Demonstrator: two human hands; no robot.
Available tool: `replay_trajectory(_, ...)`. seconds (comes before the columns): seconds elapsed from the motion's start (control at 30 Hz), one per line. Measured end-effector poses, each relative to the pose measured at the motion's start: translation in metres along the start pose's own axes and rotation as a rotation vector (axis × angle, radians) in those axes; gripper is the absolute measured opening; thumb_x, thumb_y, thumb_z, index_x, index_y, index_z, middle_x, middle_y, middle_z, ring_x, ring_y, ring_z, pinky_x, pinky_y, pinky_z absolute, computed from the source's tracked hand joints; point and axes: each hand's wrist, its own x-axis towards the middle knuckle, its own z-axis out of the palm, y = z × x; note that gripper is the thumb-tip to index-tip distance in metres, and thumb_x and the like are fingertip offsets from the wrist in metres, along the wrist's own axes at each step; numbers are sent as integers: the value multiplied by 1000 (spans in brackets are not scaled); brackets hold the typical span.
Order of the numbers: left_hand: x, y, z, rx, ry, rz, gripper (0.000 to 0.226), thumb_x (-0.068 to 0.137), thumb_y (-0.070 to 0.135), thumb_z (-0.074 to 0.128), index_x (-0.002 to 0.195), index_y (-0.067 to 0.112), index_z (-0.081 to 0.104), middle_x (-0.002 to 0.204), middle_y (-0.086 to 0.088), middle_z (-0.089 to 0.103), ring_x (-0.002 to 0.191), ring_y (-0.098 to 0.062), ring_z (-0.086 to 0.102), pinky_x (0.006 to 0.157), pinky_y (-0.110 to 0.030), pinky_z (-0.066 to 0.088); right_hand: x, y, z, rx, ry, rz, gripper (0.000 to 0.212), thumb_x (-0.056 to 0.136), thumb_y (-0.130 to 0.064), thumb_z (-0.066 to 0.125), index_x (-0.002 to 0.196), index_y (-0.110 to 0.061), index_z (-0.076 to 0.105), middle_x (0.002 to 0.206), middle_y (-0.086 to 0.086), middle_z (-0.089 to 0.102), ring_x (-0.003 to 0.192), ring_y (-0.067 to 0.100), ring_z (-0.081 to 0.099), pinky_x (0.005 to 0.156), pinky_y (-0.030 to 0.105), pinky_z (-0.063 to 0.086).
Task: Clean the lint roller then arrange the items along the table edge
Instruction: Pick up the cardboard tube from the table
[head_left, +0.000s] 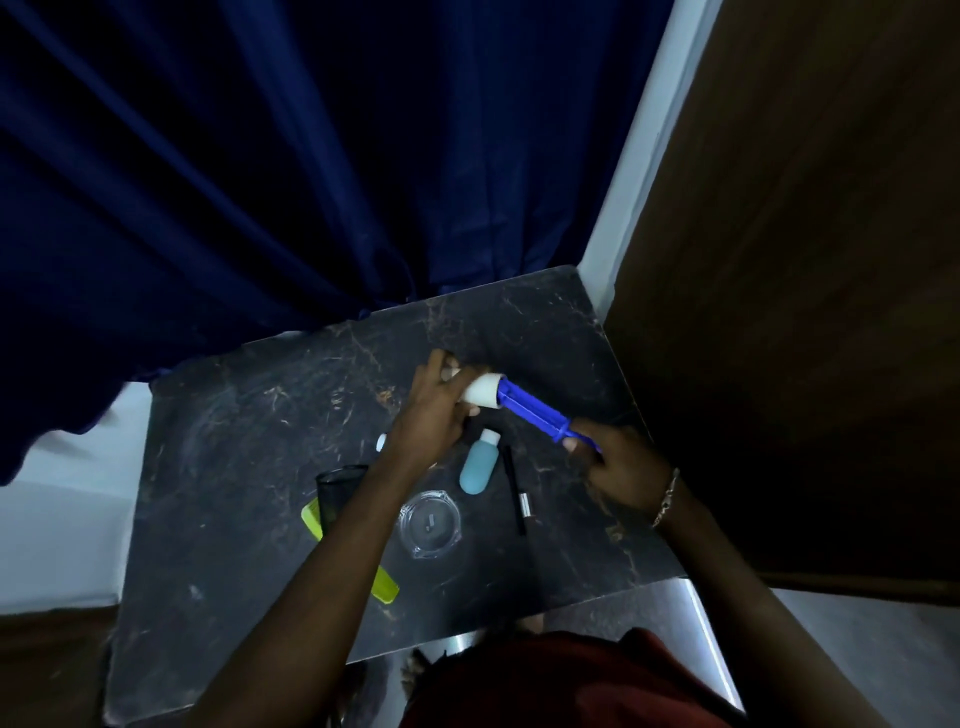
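Note:
A lint roller (524, 408) with a blue handle and a white roll is held above the dark marble table (218, 467). My right hand (618, 462) grips the end of the blue handle. My left hand (436, 410) is wrapped around the far end of the white roll, hiding part of it. Below the roller lie a light-blue bottle (479, 467) with a white cap, a black pen (514, 491) and a small silver piece (525, 504). A clear glass ashtray (430, 524) sits nearer me. A black mesh cup (337, 493) and a yellow-green comb (387, 590) lie under my left forearm.
A small white-and-blue object (382, 442) peeks out beside my left wrist. A dark blue curtain (311, 156) hangs over the table's far edge. A brown wooden panel (805, 312) stands close on the right. The table's near edge (519, 618) is just ahead of my body.

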Motion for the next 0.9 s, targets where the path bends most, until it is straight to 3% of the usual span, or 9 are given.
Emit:
replay_trajectory(0.03, 0, 0, -5, 35, -12, 19, 63, 79, 1, 80, 134, 29, 63, 127, -11, 49, 109, -26, 50, 91, -34, 46, 3, -1, -5, -22, -27, -12, 19, 99, -27, 55, 112, -24, 68, 86, 0, 73, 77, 14, 67, 77, 28, 55)
replay_trajectory(0.1, 0, 6, -13, 82, -73, 36, 59, 83, 2, 77, 133, 31, 65, 131, -12, 50, 114, -30, 50, 95, -41, 52, 10, -7, -11, -109, -63, -41, 19, 97, -25, 57, 111, -23, 69, 90, 2, 74, 83, 21, 70, 78, 35, 56)
replay_trajectory(0.17, -3, 22, -15, 46, -181, 70, 56, 89, 5, 72, 133, 37, 61, 136, -12, 49, 121, -32, 49, 101, -46, 52, 19, -18, -10, -174, -86, -63, 22, 90, -23, 59, 109, -22, 70, 95, 3, 76, 88, 23, 71, 78, 32, 56)
replay_trajectory(0.3, -13, 50, -5, 118, -229, 183, 64, 88, 1, 67, 145, 27, 56, 139, -10, 47, 123, -30, 49, 100, -46, 52, 31, -30, -6, -229, -113, -25, 31, 78, -30, 53, 102, -20, 69, 94, 5, 76, 89, 27, 72, 81, 34, 58)
replay_trajectory(0.53, -17, 44, -6, 96, -226, 157, 65, 86, 2, 72, 143, 30, 58, 136, -6, 48, 121, -25, 48, 98, -42, 53, 29, -19, 7, -153, -103, -41, 18, 88, -29, 61, 103, -23, 69, 90, 4, 73, 81, 23, 70, 74, 30, 56)
replay_trajectory(0.63, -15, 36, -7, 96, -220, 155, 65, 85, 7, 75, 142, 32, 59, 135, -2, 47, 122, -23, 48, 99, -42, 53, 27, -14, 9, -110, -139, -48, 14, 90, -32, 61, 95, -21, 66, 84, 5, 71, 76, 22, 69, 75, 40, 58)
replay_trajectory(0.7, -14, 33, -7, 93, -216, 142, 67, 84, 9, 76, 144, 34, 58, 136, -1, 47, 121, -22, 48, 100, -44, 53, 25, -10, 10, -123, -171, -59, 20, 94, -32, 59, 104, -17, 67, 89, 9, 71, 80, 24, 69, 80, 43, 57)
replay_trajectory(0.8, -14, 30, -7, 117, -207, 129, 74, 86, 11, 75, 150, 39, 49, 141, -3, 46, 121, -24, 47, 99, -46, 53, 27, -7, 12, -116, -193, -78, 26, 100, -32, 53, 114, -14, 65, 97, 11, 72, 87, 25, 69, 85, 38, 54)
replay_trajectory(0.9, -14, 28, -9, 172, -166, 83, 79, 92, 22, 72, 159, 41, 33, 150, -10, 41, 137, -32, 42, 102, -52, 52, 32, -3, 19, -120, -171, -64, 21, 102, -31, 50, 107, -15, 63, 94, 10, 71, 87, 27, 68, 81, 34, 49)
